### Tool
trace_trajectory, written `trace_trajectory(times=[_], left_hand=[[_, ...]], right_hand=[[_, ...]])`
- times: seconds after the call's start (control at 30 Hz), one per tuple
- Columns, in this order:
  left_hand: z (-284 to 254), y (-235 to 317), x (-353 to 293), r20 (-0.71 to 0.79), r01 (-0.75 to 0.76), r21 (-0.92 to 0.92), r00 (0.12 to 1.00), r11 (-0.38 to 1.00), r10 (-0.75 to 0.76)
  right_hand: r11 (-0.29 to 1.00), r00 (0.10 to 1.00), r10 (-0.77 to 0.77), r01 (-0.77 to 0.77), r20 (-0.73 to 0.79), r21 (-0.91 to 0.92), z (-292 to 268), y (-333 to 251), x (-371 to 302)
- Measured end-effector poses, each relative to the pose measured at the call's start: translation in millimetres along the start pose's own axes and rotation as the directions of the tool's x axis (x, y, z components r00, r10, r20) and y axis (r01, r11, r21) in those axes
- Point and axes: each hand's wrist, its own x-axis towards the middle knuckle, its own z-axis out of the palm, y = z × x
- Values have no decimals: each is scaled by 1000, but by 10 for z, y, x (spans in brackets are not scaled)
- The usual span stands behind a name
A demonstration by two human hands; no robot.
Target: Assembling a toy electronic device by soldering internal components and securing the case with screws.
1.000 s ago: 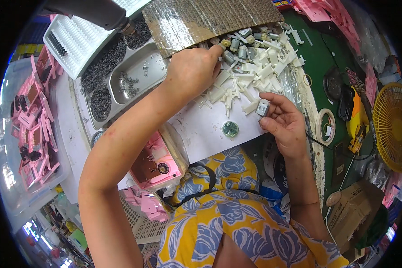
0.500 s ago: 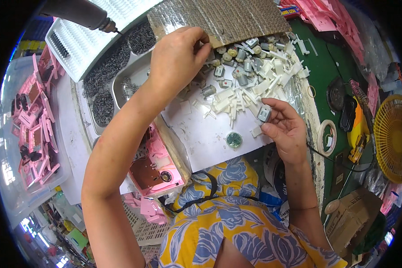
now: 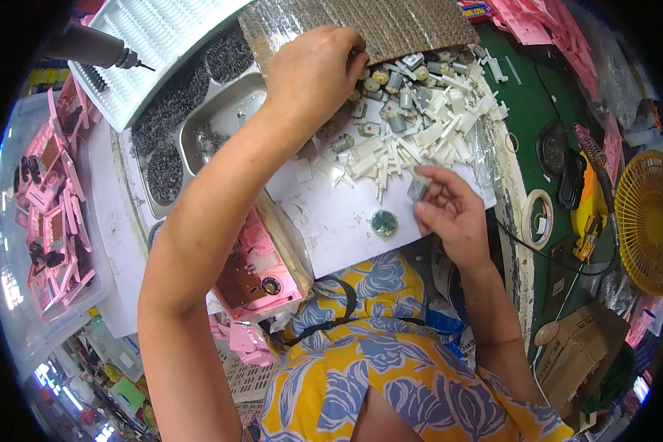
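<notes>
Here, motor (image 3: 418, 191) between right fingertips (image 3: 426, 212)

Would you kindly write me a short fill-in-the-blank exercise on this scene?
1. The right hand holds a small block coloured ____.
2. In this view, the left hand overlaps a brown corrugated sheet of ____.
3. The open box, lower and left of the round disc, is coloured ____.
4. The bit-tipped tool is at upper ____.

Missing words: grey; cardboard; pink; left.
</notes>
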Motion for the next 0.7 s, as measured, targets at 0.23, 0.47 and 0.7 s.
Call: trace_trajectory(times=[0.23,0.47,0.7], left_hand=[[26,-11,-4,51,-45,125,998,991,39],[-547,237,-126,13,269,-420,957,867,-291],[-1206,435,-1234,319,510,-667,854,542,-411]], right_hand=[[992,997,-76,75,-3,-104,-15,-95,-21],[807,991,-29,99,128,-582,123,-210,-160],[591,980,-76,195,186,-783,325,-196,-112]])
